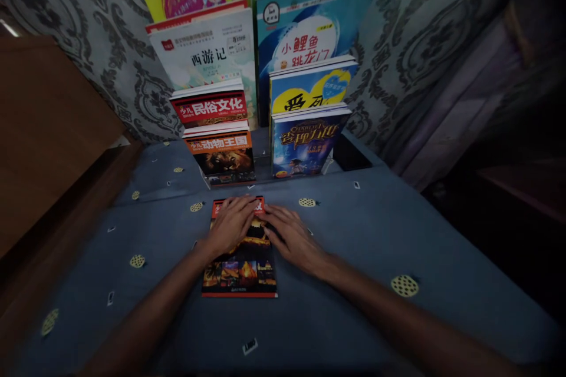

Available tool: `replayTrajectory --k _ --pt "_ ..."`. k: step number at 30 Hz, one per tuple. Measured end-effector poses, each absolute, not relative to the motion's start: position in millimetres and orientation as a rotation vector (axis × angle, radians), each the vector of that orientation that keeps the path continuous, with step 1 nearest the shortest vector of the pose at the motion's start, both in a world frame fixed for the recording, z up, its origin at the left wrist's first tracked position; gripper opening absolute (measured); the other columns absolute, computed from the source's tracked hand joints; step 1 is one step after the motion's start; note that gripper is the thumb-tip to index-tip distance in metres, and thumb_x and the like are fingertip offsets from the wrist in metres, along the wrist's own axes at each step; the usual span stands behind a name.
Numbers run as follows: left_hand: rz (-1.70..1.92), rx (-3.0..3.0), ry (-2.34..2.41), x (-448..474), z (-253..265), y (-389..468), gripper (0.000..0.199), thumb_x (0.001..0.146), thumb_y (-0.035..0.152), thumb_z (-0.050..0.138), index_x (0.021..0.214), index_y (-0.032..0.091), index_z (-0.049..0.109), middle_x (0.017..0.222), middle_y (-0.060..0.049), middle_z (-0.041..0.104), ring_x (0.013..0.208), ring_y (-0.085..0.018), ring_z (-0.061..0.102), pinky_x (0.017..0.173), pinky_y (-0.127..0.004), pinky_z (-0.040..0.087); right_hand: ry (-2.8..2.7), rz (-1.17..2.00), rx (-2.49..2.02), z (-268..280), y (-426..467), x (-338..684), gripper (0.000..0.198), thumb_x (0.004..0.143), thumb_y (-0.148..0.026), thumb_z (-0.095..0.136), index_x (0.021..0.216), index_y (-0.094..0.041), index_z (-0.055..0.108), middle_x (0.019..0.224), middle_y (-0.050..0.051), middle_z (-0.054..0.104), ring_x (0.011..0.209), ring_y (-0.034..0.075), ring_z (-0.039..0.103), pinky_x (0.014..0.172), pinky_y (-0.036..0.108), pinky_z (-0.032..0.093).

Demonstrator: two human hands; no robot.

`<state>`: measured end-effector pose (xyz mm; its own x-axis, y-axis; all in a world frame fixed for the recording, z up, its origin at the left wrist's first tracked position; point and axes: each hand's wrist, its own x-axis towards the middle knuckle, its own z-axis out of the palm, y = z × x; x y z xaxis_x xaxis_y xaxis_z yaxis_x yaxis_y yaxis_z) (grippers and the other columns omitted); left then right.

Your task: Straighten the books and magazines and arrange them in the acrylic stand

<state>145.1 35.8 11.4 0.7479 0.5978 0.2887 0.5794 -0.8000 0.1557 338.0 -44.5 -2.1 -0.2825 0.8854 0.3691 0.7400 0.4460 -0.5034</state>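
A small book (241,275) with a red title band and a dark photo cover lies closed on the blue patterned cloth. My left hand (230,225) rests flat on the upper half of its cover, fingers stretched toward the top edge. From the right side, my right hand (289,234) reaches over the book's upper right edge, its fingertips on the cover close to the left fingers. Both hands are open, and together they hide much of the title and the middle picture.
Behind the book, two columns of upright books stand in a dark rack (351,153). At the front are a lion-cover book (225,156) and a blue fantasy book (305,141). Patterned wallpaper (110,29) rises behind, with a brown wooden panel (48,129) at left.
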Motion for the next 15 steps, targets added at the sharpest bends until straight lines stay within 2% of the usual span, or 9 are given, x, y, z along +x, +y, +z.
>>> replayTrajectory --k 4,15 --pt "0.508 2.863 1.081 144.7 8.3 36.4 0.038 0.103 0.023 0.039 0.136 0.022 0.056 0.14 -0.01 0.061 0.134 -0.025 0.051 0.107 -0.046 0.04 -2.145 0.316 -1.358 -1.3 -33.1 335.9 0.042 0.098 -0.024 0.044 0.137 -0.018 0.058 0.142 0.015 0.06 0.135 0.028 0.051 0.109 0.053 0.043" --pt "0.644 2.65 1.104 133.6 -2.1 45.8 0.046 0.099 0.016 0.038 0.143 0.021 0.048 0.139 -0.01 0.062 0.128 -0.023 0.057 0.11 -0.046 0.042 -2.293 0.205 -1.429 -0.8 -4.8 313.6 0.047 0.1 -0.024 0.04 0.143 -0.011 0.052 0.149 0.02 0.052 0.143 0.028 0.044 0.116 0.054 0.036"
